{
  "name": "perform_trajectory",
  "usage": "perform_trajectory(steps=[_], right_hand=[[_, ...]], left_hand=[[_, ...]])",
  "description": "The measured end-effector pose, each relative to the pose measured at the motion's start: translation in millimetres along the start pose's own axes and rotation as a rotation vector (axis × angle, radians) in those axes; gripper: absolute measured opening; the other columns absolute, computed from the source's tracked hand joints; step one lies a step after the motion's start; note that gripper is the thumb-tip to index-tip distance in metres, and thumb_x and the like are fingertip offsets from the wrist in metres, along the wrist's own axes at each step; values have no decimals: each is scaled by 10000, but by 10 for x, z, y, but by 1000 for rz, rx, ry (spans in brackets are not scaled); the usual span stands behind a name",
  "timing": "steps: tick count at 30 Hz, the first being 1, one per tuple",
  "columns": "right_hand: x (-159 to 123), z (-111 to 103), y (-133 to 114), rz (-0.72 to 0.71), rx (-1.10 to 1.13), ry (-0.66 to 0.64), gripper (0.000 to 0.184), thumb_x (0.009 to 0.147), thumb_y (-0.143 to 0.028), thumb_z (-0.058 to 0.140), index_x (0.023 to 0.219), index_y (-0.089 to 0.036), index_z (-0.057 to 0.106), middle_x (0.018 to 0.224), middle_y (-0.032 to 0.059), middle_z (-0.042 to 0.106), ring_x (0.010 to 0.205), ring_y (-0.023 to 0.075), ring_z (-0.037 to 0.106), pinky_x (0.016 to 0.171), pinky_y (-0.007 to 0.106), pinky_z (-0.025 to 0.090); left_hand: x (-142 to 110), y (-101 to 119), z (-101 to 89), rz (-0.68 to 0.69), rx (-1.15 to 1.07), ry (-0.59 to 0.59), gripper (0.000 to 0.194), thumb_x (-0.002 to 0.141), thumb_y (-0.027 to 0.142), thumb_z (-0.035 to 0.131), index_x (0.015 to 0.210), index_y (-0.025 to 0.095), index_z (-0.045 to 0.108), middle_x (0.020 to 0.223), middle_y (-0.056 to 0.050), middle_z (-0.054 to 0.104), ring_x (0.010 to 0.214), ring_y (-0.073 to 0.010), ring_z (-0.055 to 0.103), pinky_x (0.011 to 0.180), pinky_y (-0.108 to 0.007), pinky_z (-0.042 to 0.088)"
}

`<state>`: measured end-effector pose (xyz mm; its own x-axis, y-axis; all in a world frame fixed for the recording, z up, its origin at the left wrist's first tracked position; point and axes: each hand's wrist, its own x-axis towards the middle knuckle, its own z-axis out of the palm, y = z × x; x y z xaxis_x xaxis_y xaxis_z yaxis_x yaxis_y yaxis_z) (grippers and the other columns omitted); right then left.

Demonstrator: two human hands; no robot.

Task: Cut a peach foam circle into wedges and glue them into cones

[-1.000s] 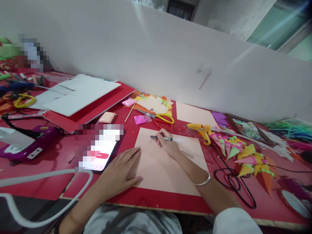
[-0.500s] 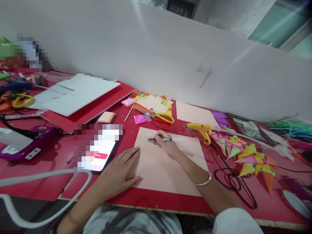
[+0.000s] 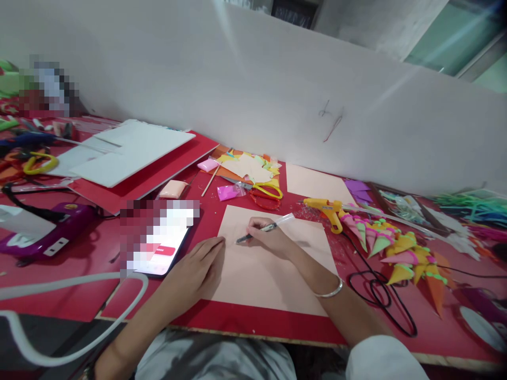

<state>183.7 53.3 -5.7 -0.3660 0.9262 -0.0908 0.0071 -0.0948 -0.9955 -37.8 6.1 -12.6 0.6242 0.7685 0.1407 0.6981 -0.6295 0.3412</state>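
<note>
A pale peach sheet of paper [image 3: 273, 285] lies on the red table in front of me. My right hand [image 3: 264, 233] is closed around a pen [image 3: 271, 227] with a clear end, its tip low over the upper left part of the sheet. Whether the tip touches the paper is too small to tell, and I make out no clear drawn line. My left hand [image 3: 204, 266] rests flat on the sheet's left edge, fingers stretched out and holding nothing. Just left of it lies a phone [image 3: 168, 248] with a lit screen.
Behind the sheet are yellow-handled scissors [image 3: 269, 190], a pink packet [image 3: 230, 192] and paper scraps [image 3: 247, 168]. To the right lie a yellow glue gun [image 3: 330, 210], its looped black cord and several paper cones [image 3: 400, 256]. White boards [image 3: 134, 150] and a purple power strip [image 3: 69, 229] are left.
The pen has tilted: its tip moved down and left, its clear end rose. My right hand shifted slightly left and down. My left thumb has drawn in toward the fingers.
</note>
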Motion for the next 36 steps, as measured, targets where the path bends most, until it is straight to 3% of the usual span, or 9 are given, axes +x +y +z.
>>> perform_trajectory(steps=[4, 6, 11, 15, 23, 26, 31, 36], right_hand=[[43, -5, 31, -94, -103, 201, 210, 772, -361, 504, 666, -182, 481, 622, -25, 544, 565, 81, 521, 520, 191, 388], [46, 3, 44, -120, -155, 223, 210, 778, -362, 499, 671, -181, 489, 620, -26, 539, 545, 73, 496, 505, 186, 372], [-7, 21, 32, -73, -51, 93, 207, 745, -347, 550, 653, -170, 490, 641, -23, 527, 613, 85, 539, 628, 233, 448], [-33, -18, -3, 28, -35, -72, 258, 726, -362, 573, 603, -146, 500, 596, -15, 536, 574, 92, 555, 587, 236, 463], [-8, 19, 9, -29, 58, 20, 242, 716, -380, 591, 662, -153, 528, 656, -29, 522, 632, 79, 567, 686, 263, 481], [-17, 17, 12, -20, 22, -21, 242, 711, -372, 597, 651, -150, 523, 643, -22, 537, 626, 87, 570, 663, 262, 482], [-38, -87, -35, 51, -133, -196, 264, 735, -359, 574, 612, -127, 550, 577, 4, 570, 537, 95, 561, 537, 219, 439], [-49, -90, -78, 17, -92, -166, 242, 768, -354, 543, 684, -130, 580, 666, 22, 596, 621, 96, 570, 608, 226, 447]], left_hand=[[-1, 8, -8, -10, -6, 11, 479, 826, 131, 298, 1304, 148, 313, 1311, -80, 381, 1184, -194, 362, 992, -332, 340], [3, 18, -17, -11, -9, 10, 479, 823, 127, 303, 1302, 145, 317, 1308, -80, 383, 1181, -192, 366, 994, -330, 338], [12, 15, -15, -11, -31, 12, 470, 829, 132, 303, 1298, 162, 321, 1304, -74, 387, 1171, -187, 379, 983, -323, 353], [11, -1, 2, 3, -36, 21, 453, 833, 141, 313, 1284, 155, 343, 1297, -79, 397, 1169, -191, 380, 983, -335, 357], [8, 0, 3, 7, -50, 45, 454, 829, 143, 312, 1282, 157, 339, 1287, -92, 408, 1161, -199, 398, 968, -352, 376], [6, -4, 10, 11, -62, 56, 445, 832, 143, 307, 1274, 155, 347, 1279, -96, 417, 1164, -195, 400, 972, -351, 376], [-3, -10, 28, 24, -72, 93, 438, 833, 156, 320, 1269, 166, 362, 1268, -96, 431, 1152, -204, 416, 961, -361, 387], [-6, -7, 34, 31, -62, 94, 431, 838, 163, 315, 1266, 157, 367, 1268, -97, 432, 1159, -199, 410, 966, -351, 383]])
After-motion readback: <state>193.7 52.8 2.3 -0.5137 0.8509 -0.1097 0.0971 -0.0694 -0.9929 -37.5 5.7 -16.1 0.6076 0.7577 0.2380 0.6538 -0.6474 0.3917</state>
